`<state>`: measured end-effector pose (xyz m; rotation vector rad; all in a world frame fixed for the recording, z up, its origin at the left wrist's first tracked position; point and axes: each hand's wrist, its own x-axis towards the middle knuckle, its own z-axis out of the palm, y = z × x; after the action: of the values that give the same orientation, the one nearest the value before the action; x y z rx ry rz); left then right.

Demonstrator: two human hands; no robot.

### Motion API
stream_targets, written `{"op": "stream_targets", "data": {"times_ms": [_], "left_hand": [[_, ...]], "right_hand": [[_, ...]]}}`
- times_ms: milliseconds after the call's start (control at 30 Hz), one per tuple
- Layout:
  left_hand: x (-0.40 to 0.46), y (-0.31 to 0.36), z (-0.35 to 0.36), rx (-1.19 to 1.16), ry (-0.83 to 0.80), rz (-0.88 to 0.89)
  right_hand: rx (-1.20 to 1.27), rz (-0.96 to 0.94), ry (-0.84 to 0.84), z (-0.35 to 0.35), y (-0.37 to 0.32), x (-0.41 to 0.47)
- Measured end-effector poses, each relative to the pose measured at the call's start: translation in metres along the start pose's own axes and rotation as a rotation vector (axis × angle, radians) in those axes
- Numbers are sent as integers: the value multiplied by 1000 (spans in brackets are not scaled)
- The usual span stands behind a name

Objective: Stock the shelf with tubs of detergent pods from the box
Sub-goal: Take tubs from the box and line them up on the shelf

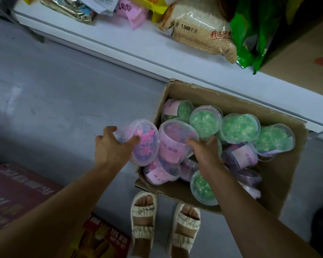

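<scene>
The box [229,146] sits on the floor [63,94] at about 3 o'clock of the view's centre, its far edge against the shelf [138,47], which runs from 11 o'clock to 3 o'clock. Tubs [239,130] lie heaped inside the box. One tub [145,142] is outside its 9 o'clock wall, in the left hand [110,148]; the right hand [205,151] is inside, on another tub [175,144]. A rice bag [199,28] lies on the shelf at 12 o'clock. Two sandalled feet [164,224] stand at 6 o'clock.

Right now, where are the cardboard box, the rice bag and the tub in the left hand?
cardboard box [209,94]: head view, far wall.
rice bag [199,32]: head view, printed front.
tub [147,144]: head view, clear lid.
</scene>
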<state>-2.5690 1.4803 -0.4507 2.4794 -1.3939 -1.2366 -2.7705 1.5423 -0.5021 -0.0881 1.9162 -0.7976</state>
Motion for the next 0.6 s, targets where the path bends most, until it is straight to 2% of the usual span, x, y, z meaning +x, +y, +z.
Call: {"op": "stream_targets", "data": {"times_ms": [100, 233, 400, 600], "left_hand": [[0, -7, -3, -33, -9, -39], [-3, -8, 5, -68, -38, -47], [-5, -4, 15, -85, -48, -99], [0, -11, 9, -73, -20, -61]], "right_hand": [[-124, -133, -38, -4, -7, -2], [-210, -241, 63, -11, -17, 2], [-385, -190, 72, -16, -9, 8], [-330, -240, 157, -16, -6, -5]]}}
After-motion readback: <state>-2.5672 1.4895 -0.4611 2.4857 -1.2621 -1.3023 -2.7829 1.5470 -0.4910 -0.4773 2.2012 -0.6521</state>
